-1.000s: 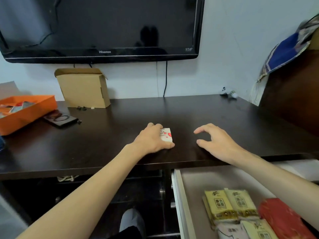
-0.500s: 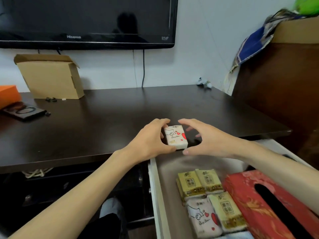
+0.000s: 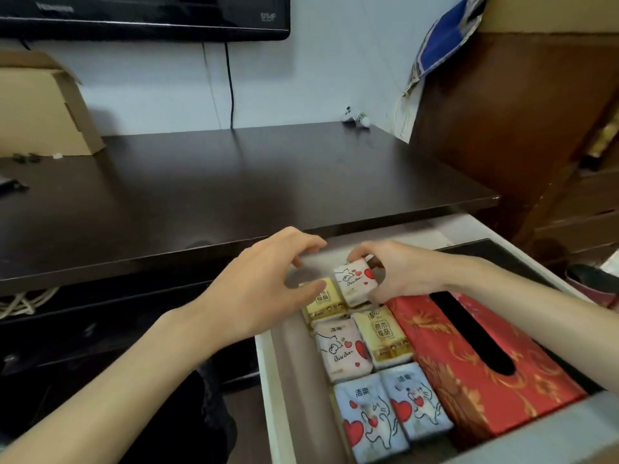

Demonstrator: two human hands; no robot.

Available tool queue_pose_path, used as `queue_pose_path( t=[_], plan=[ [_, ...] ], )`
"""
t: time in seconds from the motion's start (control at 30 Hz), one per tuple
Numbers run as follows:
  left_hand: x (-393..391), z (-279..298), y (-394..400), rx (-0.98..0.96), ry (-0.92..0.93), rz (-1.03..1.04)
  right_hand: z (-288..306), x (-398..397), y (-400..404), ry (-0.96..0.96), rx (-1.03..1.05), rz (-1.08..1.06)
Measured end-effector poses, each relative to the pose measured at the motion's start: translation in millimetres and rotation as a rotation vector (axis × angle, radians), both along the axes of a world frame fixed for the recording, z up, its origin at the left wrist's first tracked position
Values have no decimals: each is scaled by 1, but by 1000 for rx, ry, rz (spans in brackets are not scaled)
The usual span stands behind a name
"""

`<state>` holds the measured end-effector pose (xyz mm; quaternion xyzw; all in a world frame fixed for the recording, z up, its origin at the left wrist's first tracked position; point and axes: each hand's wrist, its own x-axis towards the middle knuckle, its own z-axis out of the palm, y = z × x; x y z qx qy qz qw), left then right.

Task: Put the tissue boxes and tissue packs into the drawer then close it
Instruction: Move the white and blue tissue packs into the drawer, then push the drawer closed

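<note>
The white drawer (image 3: 268,390) stands pulled out below the dark table edge. Inside lie several tissue packs in two rows: yellow ones (image 3: 382,336), a pink-white one (image 3: 341,349) and two blue ones (image 3: 392,413). A red tissue box (image 3: 469,360) with a black slot lies to their right. My right hand (image 3: 405,272) grips a small white pack with red hearts (image 3: 355,283), tilted, over the back yellow pack (image 3: 323,298). My left hand (image 3: 264,286) hovers just left of it, fingers spread, holding nothing.
The dark table top (image 3: 234,182) runs above the drawer, with a cardboard box (image 3: 40,105) at the back left and a small white item (image 3: 356,117) near the wall. A brown cabinet (image 3: 522,122) stands at the right. A television (image 3: 144,15) hangs above.
The white hearts pack went from my left hand on the table to my right hand, and it now sits low inside the drawer. My view has shifted right and down.
</note>
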<state>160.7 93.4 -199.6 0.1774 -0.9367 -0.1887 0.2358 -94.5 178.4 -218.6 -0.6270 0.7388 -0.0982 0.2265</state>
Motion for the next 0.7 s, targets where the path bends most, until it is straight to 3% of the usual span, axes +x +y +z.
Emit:
queue_pose_path(
  t=[0.37,0.53,0.7],
  plan=[
    [42,-19,50,82,-53,34,3,-9,7,-321,73,-74],
    [56,-21,83,115,-85,15,9,-1,36,-177,-149,-80],
    [76,-27,125,197,-100,-11,12,14,117,-169,-311,-40]
  ],
)
